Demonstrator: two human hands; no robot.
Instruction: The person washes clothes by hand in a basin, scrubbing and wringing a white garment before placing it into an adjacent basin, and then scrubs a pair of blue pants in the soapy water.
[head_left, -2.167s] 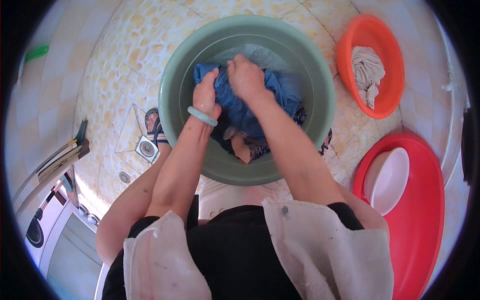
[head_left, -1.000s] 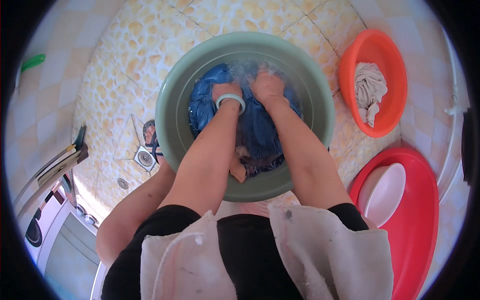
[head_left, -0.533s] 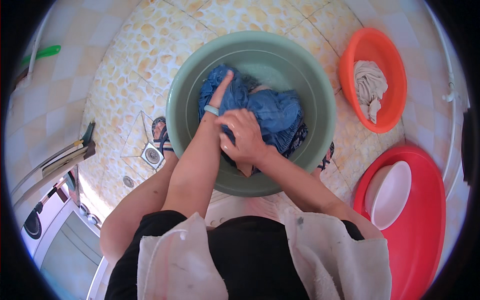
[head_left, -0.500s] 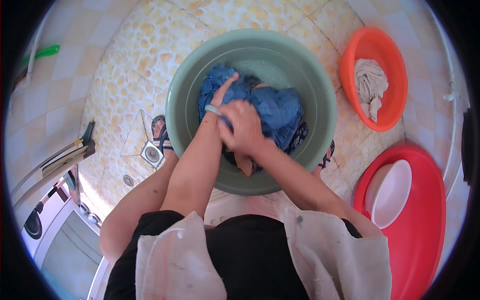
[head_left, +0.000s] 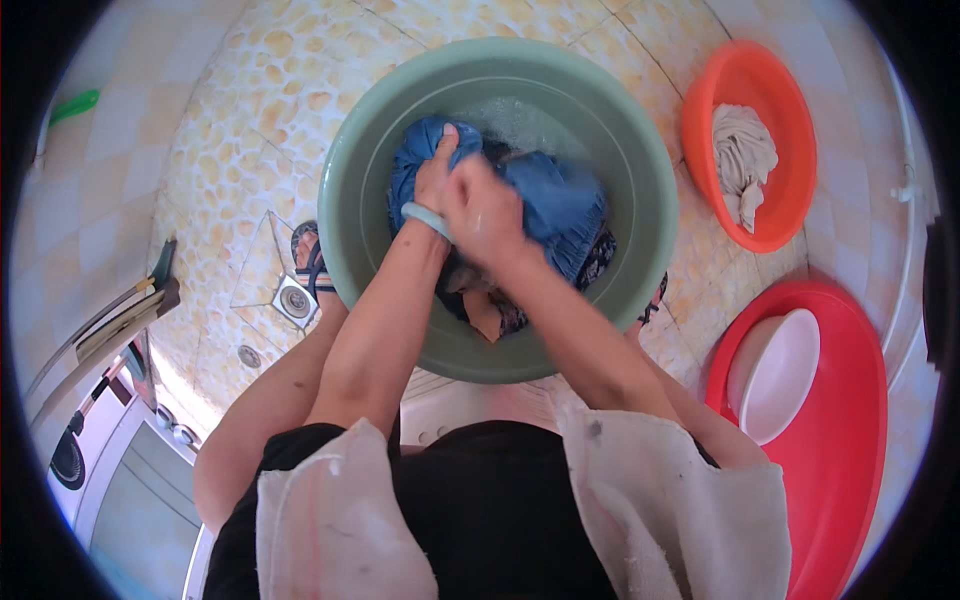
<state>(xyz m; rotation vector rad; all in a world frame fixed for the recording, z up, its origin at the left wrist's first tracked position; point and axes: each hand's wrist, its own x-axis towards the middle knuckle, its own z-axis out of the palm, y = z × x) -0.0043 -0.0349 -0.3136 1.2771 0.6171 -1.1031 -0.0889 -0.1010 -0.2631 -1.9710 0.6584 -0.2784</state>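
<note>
Wet blue cloth, apparently a garment (head_left: 565,210), lies bunched in a large grey-green basin (head_left: 345,250) with some sudsy water (head_left: 515,115). My left hand (head_left: 437,172), with a pale bangle at its wrist, grips the left part of the cloth; its thumb points up and its other fingers are mostly hidden. Close against it, my right hand (head_left: 483,208) is a blurred fist closed on the cloth, though its fingertips are hard to see. Dark patterned fabric (head_left: 600,255) shows under the blue at the right, and a tan piece (head_left: 482,315) lies below my right wrist.
An orange basin (head_left: 700,150) holding a beige cloth (head_left: 742,160) stands at the far right. Nearer, a red tub (head_left: 820,480) contains a white bowl (head_left: 775,375). A floor drain (head_left: 296,301) lies left of the big basin, beside my sandalled foot. Tiled walls rise on both sides.
Both hands have shifted up and slightly left over the blue cloth, the right fist now beside the left thumb. The view has tilted a little, so the basins sit slightly higher.
</note>
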